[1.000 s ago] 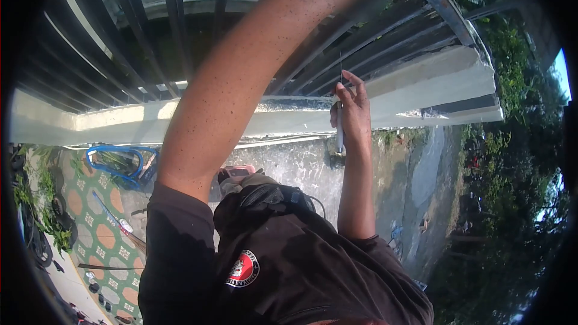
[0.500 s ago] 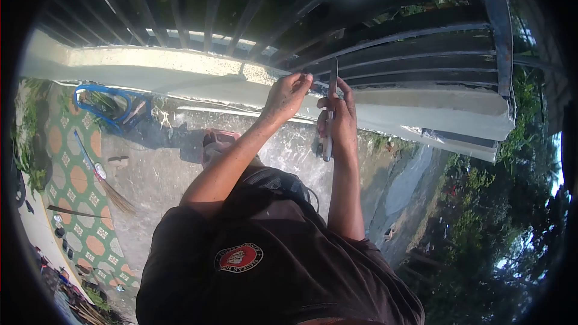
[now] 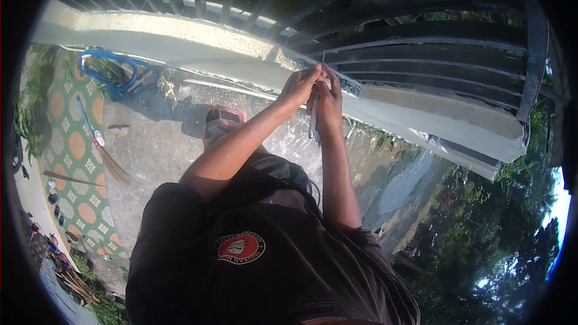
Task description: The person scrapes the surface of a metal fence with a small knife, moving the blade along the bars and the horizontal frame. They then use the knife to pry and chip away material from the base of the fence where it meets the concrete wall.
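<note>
My right hand (image 3: 328,108) is closed round a knife (image 3: 312,121). Its pale handle sticks out below the fingers, and its narrow blade stands upright above them, seen nearly edge-on. My left hand (image 3: 299,89) is pinched shut, its fingertips against the right hand's fingers close to the base of the blade. Whatever the left fingertips may hold is too small and covered to make out. Both hands are in front of the low wall (image 3: 211,35) and just short of the dark metal railing (image 3: 421,63).
On the left a blue hose (image 3: 110,54) lies coiled by the wall. A broom (image 3: 107,156) rests across the green and orange tiles (image 3: 75,144). Below me is a concrete floor (image 3: 150,144), with my sandalled foot (image 3: 229,114) on it. Dense plants (image 3: 481,229) grow at the right.
My hands have come together, the left moving right to meet the right hand. The blade has turned from its flat side to nearly edge-on. The view has shifted slightly.
</note>
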Motion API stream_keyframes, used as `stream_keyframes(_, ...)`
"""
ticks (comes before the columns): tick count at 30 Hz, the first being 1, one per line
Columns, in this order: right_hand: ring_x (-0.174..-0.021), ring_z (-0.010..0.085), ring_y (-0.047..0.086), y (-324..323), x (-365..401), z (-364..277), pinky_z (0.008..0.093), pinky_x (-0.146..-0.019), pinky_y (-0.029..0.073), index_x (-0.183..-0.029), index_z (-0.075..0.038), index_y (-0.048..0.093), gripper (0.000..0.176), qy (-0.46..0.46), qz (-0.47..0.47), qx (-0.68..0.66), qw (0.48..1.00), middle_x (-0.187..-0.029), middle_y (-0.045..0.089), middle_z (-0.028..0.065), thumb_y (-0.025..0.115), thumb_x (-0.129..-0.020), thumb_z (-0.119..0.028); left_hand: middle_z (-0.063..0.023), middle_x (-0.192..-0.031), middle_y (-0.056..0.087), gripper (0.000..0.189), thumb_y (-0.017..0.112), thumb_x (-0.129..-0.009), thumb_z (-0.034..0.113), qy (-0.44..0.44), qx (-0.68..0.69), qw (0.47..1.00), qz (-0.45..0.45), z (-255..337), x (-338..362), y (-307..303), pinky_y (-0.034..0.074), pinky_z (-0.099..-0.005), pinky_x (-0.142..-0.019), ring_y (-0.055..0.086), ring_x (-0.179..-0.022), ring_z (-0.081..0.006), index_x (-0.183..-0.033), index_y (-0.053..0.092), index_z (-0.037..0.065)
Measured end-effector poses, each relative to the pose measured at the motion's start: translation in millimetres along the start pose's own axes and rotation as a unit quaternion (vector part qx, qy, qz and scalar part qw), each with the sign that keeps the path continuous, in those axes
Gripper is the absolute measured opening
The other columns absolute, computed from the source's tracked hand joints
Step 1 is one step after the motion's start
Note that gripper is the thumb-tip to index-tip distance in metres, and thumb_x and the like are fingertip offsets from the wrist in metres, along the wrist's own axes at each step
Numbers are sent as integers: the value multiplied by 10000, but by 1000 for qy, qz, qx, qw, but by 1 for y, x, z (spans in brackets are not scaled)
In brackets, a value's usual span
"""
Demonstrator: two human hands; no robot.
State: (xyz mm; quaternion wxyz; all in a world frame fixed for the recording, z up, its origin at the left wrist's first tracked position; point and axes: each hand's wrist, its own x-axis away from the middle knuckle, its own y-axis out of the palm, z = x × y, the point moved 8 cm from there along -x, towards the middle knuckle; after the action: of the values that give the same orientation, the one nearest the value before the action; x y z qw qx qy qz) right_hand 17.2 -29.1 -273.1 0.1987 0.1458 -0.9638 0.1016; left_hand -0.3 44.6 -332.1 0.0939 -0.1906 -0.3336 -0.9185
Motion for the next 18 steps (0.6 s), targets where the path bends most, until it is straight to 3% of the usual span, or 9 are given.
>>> stream_keyframes(3,-449,82,464,3,-4,3,232,-366,376,-1368,-122,423,354,1,11,-10,1000,-781,573,56,430,-1015,-143,-21,-910,652,467,573,-939,503,-36,42,998,15,-2,-4,-4,463,-282,-594,570,-772,-127,-1070,672,66)
stream_keyframes(13,-446,66,451,7,-17,25,223,-347,361,-1338,-115,435,326,-10,29,6,1000,-794,569,54,447,-1016,-163,-60,-929,669,361,642,-925,389,-81,56,995,21,-15,-27,-21,532,-308,-579,632,-907,-159,-1035,667,46)
stream_keyframes(16,-450,69,459,13,-19,28,229,-349,363,-1331,-114,437,323,9,41,-13,999,-785,563,53,464,-1016,-183,-73,-941,671,356,644,-923,380,-82,26,996,15,-15,-39,-25,539,-370,-649,633,-893,-173,-1012,668,36)
stream_keyframes(18,-447,71,460,18,-27,38,233,-351,363,-1330,-114,436,328,0,43,-30,999,-781,562,54,474,-1015,-194,-76,-933,670,353,647,-919,382,-81,6,995,60,-17,-46,-35,517,-447,-734,635,-878,-196,-976,673,34)
